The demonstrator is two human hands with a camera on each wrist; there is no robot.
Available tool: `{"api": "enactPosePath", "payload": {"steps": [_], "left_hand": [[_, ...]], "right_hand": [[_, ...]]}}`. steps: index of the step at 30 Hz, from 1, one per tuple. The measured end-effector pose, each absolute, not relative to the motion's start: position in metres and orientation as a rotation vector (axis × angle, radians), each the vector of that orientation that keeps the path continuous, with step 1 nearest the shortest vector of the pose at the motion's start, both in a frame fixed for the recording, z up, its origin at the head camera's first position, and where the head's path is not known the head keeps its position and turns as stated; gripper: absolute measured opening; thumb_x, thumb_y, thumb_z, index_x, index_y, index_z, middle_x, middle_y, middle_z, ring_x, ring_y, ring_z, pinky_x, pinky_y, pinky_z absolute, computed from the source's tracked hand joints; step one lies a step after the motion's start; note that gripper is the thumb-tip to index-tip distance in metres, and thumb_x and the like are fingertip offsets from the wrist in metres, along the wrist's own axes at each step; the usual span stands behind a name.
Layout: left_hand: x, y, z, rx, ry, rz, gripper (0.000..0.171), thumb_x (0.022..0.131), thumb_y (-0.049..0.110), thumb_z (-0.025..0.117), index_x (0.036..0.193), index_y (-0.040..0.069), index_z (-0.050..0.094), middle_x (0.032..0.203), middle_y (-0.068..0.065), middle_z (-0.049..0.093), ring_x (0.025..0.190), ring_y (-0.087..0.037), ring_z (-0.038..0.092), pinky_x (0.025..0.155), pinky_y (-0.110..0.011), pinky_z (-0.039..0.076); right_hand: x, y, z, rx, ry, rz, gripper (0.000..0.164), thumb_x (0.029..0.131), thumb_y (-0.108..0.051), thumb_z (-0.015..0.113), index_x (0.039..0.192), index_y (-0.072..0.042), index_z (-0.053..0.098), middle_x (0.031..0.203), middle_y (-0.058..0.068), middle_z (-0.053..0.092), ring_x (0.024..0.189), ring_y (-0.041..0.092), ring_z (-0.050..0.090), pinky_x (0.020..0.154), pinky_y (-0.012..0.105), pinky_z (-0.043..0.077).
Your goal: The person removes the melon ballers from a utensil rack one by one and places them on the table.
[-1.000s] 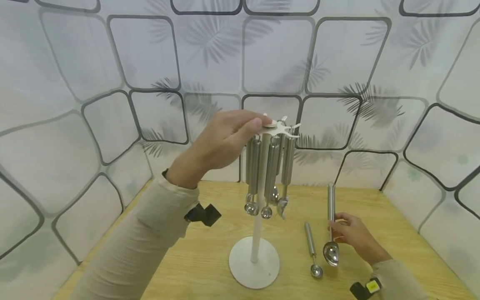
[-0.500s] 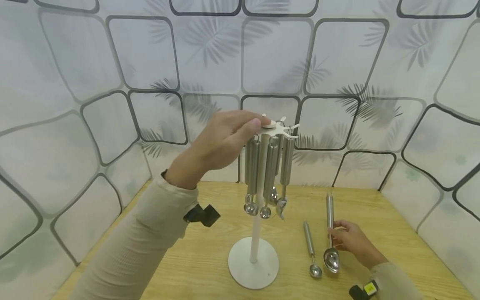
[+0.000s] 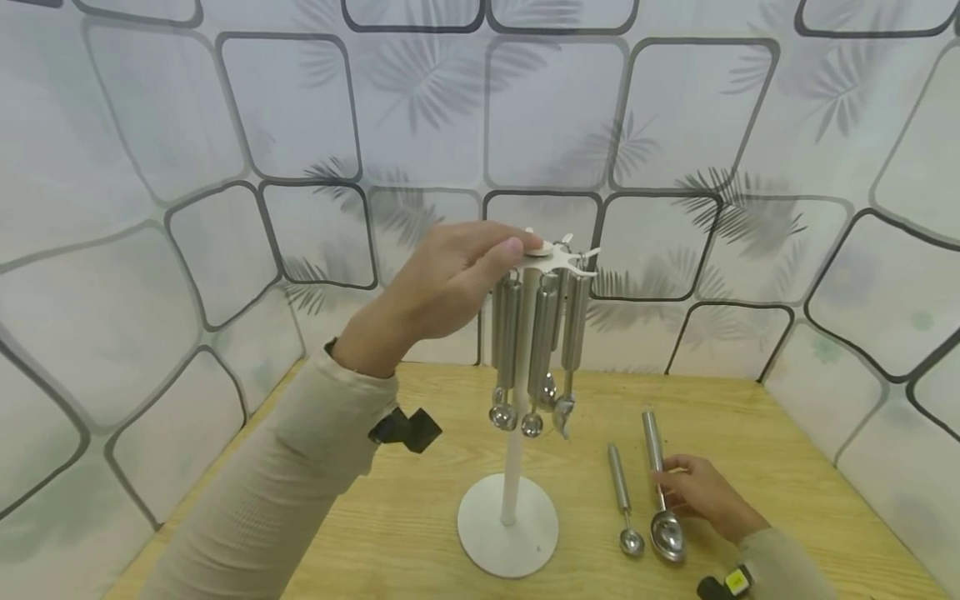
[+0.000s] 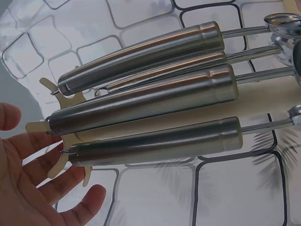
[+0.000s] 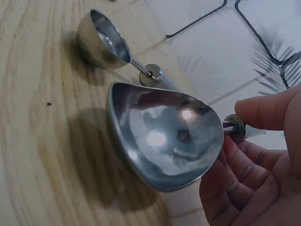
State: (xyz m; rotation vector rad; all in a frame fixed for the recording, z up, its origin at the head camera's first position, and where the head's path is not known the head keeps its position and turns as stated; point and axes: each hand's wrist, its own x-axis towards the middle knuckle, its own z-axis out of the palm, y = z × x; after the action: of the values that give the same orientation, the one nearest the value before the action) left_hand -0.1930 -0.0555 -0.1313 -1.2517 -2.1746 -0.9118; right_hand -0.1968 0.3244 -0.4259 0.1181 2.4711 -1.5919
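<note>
A white hanging stand rises from the table, several steel-handled scoops hooked at its top. My left hand rests on its crown with extended fingers; the left wrist view has those fingers spread and relaxed beside the hooks. Low at the right, my right hand grips a large scoop near the lower end of its handle. Its wide, pointed bowl faces up, close over the wood; whether it touches cannot be told. A smaller round scoop lies just left of it.
The wooden table runs back to a patterned curtain, which also encloses both sides. Bowls of the hanging scoops dangle around the stand's pole, above its round base.
My right hand has lowered the large scoop toward the table and nearer me, and the handle now leans further left. The left hand and the stand have stayed put.
</note>
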Motion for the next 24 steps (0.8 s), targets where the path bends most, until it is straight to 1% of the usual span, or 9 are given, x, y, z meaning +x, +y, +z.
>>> {"api": "enactPosePath", "payload": {"steps": [6,10,19,24], "left_hand": [[-0.193,-0.054,-0.131,-1.254,-2.168,-0.914,0.036,0.1,0.019,0.041,0.119,0.002,0.067,0.121,-0.009,0.066,0.117,-0.02,0.057,0.1,-0.032,0.041],[-0.193,-0.054,-0.131,-1.248,-2.173,-0.913,0.036,0.1,0.019,0.041,0.119,0.002,0.067,0.121,-0.008,0.066,0.118,-0.02,0.057,0.1,-0.031,0.041],[-0.193,-0.055,-0.131,-1.242,-2.17,-0.921,0.036,0.1,0.019,0.042,0.119,0.003,0.068,0.121,-0.008,0.066,0.117,-0.019,0.057,0.1,-0.031,0.041],[-0.194,-0.055,-0.132,-1.244,-2.168,-0.92,0.036,0.1,0.02,0.041,0.118,0.003,0.068,0.121,-0.008,0.066,0.117,-0.019,0.057,0.099,-0.032,0.041]], "right_hand": [[-0.197,0.327,-0.432,0.001,2.452,-1.558,0.035,0.095,-0.015,0.059,0.111,0.015,0.051,0.084,0.008,0.063,0.071,0.019,0.06,0.064,0.032,0.053],[-0.198,0.326,-0.434,-0.015,2.489,-1.511,0.034,0.094,-0.015,0.06,0.108,0.016,0.053,0.081,0.007,0.062,0.068,0.018,0.058,0.064,0.031,0.051],[-0.2,0.323,-0.438,-0.02,2.524,-1.445,0.036,0.092,-0.014,0.061,0.107,0.018,0.055,0.082,0.008,0.062,0.073,0.02,0.059,0.067,0.036,0.052],[-0.202,0.321,-0.439,0.061,2.532,-1.413,0.035,0.091,-0.015,0.062,0.107,0.016,0.056,0.084,0.009,0.061,0.073,0.02,0.059,0.067,0.036,0.053]]}}
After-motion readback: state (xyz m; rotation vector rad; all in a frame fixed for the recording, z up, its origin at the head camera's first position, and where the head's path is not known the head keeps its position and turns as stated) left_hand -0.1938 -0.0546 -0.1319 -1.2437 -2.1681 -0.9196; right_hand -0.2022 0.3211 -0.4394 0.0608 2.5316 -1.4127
